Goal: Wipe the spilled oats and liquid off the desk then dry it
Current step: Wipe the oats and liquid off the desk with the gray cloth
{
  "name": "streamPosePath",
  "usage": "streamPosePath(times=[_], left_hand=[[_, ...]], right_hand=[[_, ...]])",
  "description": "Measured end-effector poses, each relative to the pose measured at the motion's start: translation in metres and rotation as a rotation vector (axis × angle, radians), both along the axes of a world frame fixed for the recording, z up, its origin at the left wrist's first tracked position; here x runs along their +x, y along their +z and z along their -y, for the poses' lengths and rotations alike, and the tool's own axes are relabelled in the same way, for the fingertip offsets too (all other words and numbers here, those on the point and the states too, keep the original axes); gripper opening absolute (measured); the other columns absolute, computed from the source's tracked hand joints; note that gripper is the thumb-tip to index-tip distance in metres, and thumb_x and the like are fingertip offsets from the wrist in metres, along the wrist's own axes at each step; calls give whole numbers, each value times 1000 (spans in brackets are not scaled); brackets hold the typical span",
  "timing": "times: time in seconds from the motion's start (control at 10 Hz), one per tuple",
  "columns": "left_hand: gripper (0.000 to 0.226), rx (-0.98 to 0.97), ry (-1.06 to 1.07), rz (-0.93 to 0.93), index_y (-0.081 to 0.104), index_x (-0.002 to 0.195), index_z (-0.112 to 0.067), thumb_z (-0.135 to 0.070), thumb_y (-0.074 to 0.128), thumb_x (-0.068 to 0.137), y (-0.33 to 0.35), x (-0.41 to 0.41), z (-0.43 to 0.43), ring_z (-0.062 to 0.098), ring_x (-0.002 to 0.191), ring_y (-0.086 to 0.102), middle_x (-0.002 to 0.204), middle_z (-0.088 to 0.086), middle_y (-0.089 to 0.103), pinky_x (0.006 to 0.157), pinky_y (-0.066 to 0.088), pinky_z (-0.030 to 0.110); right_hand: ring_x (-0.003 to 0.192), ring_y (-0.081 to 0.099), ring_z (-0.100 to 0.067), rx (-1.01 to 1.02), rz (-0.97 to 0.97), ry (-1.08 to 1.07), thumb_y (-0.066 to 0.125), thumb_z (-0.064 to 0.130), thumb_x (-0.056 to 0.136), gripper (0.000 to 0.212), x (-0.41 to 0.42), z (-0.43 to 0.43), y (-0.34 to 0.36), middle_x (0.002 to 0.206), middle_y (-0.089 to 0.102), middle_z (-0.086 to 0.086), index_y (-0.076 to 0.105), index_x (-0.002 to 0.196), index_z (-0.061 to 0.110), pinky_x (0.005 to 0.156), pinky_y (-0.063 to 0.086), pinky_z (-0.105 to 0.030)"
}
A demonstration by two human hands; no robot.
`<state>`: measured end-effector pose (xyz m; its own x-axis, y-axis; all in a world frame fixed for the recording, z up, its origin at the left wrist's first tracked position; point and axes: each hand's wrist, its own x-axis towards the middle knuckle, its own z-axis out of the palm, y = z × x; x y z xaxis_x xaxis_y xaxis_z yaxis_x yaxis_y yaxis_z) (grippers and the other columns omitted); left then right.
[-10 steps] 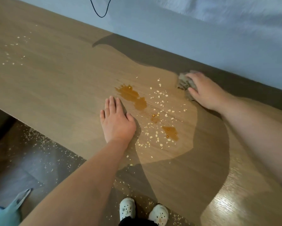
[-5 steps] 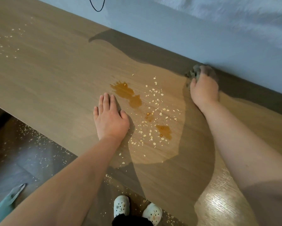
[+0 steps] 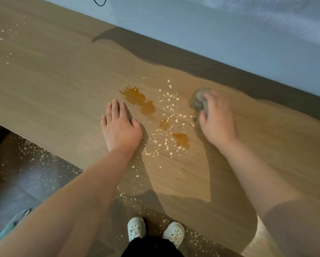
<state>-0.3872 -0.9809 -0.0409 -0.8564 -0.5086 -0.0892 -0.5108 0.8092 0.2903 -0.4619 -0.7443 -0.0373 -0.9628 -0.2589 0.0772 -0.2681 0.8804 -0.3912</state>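
Note:
Brown liquid lies in puddles on the wooden desk, with a smaller puddle nearer me. Pale oats are scattered between and around them. My right hand grips a crumpled grey cloth and presses it on the desk just right of the oats. My left hand rests flat on the desk, fingers straight, just left of the spill.
More oats lie at the desk's far left. Oats also litter the floor below the front edge. A pale wall runs along the back. My white clogs stand under the desk edge. A teal object sits bottom left.
My right hand has slid the cloth from the back edge by the wall toward me and leftward, up to the oats. My left hand has stayed flat on the desk.

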Motion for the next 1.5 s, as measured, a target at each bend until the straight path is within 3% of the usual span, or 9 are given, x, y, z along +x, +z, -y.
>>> streamPosePath(times=[0.1, 0.3, 0.4, 0.5, 0.6, 0.8, 1.0, 1.2, 1.5], left_hand=[[63, 0, 2, -7, 17, 156, -14, -27, 36, 97, 0, 0, 0, 16, 151, 0, 164, 2, 8, 122, 0, 39], [63, -13, -7, -5, 17, 156, -14, -28, 36, 97, -1, 0, 0, 17, 151, 0, 164, 3, 8, 122, 0, 39], [63, -9, -7, 0, 17, 156, -14, -28, 36, 97, -1, 0, 1, 17, 151, -1, 164, 2, 7, 122, 0, 39], [63, -12, -7, -5, 17, 156, -14, -28, 36, 97, -2, 0, 1, 17, 151, 0, 164, 2, 8, 122, 0, 39], [64, -12, -4, -9, 17, 156, -14, -28, 37, 97, -2, 0, 1, 17, 151, 0, 164, 2, 8, 122, 0, 39], [63, -14, -7, -5, 19, 155, -13, -27, 38, 97, -3, 0, 1, 17, 151, 1, 164, 3, 9, 122, 1, 40], [64, -8, -20, -8, 17, 156, -13, -28, 36, 97, -3, 0, 1, 17, 151, -1, 164, 3, 7, 122, 1, 40], [64, 12, -32, -9, 16, 156, -12, -28, 35, 97, -2, 0, 3, 18, 151, -1, 164, 4, 6, 122, 1, 41], [60, 174, -392, -8, 23, 154, -13, -15, 43, 98, 8, 18, 47, 17, 151, 0, 164, 3, 8, 123, 1, 34]], right_hand=[[139, 36, -31, 65, 32, 71, 50, 15, 96, 46, 9, -10, 3, 150, 40, -11, 43, 141, 13, 117, 26, -47], [136, 38, -36, 12, -17, -337, 52, 13, 91, 46, -4, -32, 3, 146, 43, -17, 44, 136, 10, 114, 31, -51], [139, 35, -38, 142, 23, 46, 50, 15, 94, 49, 31, -16, 0, 152, 36, -19, 41, 142, 12, 115, 30, -52], [128, 47, -37, 238, -16, 22, 51, 20, 93, 48, 27, -41, 5, 144, 46, -19, 43, 140, 13, 110, 37, -51], [133, 42, -36, 209, 27, -378, 52, 25, 91, 47, 6, -56, 11, 142, 47, -20, 46, 134, 4, 118, 21, -51], [148, 20, -27, 160, 137, 102, 54, 14, 89, 56, 55, -16, 12, 160, 22, -13, 39, 143, 8, 121, 18, -46], [145, 24, -32, 88, 101, -376, 54, 16, 90, 67, 42, -62, 11, 158, 28, -13, 27, 152, 19, 120, 18, -50], [149, 15, -31, 162, 96, -181, 40, 26, 98, 54, 89, -5, 1, 162, 17, -12, 30, 151, 20, 122, 13, -49], [148, 18, -32, 131, 136, -371, 47, 14, 92, 57, 62, -5, 11, 160, 22, -14, 37, 147, 10, 121, 14, -49]])
